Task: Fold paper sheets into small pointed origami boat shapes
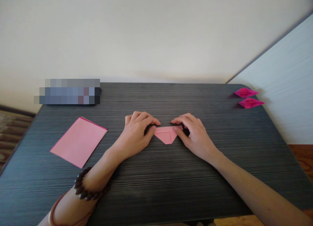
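Note:
Between my two hands lies a small folded piece of pink paper (166,136), wide along its far edge and narrowing to a blunt tip toward me. Crease lines show on its face. My left hand (139,128) pinches its left corner between thumb and fingers. At the right corner, my right hand (190,130) does the same, its thumb lying on the paper. A bit of darker pink shows by the right thumb. Both hands rest low at the table, fingers curled.
A stack of square pink paper (79,141) lies left of my left forearm. Two folded magenta paper pieces (246,92) sit at the far right corner of the dark table (156,187). A blurred-out object (69,92) stands at the back left. A pale wall borders the far edge.

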`<state>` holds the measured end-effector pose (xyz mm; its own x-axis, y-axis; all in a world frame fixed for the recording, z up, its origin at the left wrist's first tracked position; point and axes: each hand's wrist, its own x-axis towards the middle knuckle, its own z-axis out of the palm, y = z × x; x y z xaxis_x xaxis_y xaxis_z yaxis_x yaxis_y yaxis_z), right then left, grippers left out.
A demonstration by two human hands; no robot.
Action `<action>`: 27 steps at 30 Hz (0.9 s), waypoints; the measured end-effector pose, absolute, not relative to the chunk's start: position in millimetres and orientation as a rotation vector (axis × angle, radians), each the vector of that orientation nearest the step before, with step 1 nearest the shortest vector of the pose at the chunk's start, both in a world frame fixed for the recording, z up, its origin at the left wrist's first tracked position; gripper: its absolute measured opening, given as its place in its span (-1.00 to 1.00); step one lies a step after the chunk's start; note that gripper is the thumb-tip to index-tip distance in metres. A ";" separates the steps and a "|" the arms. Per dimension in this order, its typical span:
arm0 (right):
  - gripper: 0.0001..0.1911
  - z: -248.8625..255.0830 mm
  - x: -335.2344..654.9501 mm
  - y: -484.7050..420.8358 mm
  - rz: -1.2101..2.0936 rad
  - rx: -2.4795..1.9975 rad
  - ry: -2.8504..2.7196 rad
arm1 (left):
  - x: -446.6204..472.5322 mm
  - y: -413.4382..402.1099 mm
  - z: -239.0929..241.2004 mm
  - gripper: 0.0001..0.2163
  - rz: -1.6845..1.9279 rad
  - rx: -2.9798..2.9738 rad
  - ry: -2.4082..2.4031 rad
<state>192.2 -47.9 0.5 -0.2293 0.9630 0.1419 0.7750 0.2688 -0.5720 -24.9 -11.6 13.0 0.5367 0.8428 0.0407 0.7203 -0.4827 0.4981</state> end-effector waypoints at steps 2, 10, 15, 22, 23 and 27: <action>-0.84 0.4 191.2 -47.8 0.505 -1.564 -2.076 | -19.4 -15.8 11.5 -0.77 0.422 2.398 1.281; -0.79 -0.7 192.3 -48.5 0.473 -1.522 -2.147 | -15.9 -17.0 10.3 -0.83 0.433 2.310 1.249; -0.82 -0.7 193.4 -49.5 0.489 -1.518 -2.172 | -15.5 -16.9 10.8 -0.82 0.443 2.350 1.263; -0.86 0.9 195.2 -47.8 0.551 -1.487 -2.103 | -13.8 -19.4 7.6 -0.79 0.500 2.422 1.210; -0.87 1.0 195.7 -47.5 0.563 -1.480 -2.094 | -13.6 -19.6 7.1 -0.77 0.513 2.422 1.203; -0.89 1.7 197.2 -47.2 0.600 -1.429 -2.057 | -12.3 -19.8 7.3 -0.75 0.579 2.391 1.152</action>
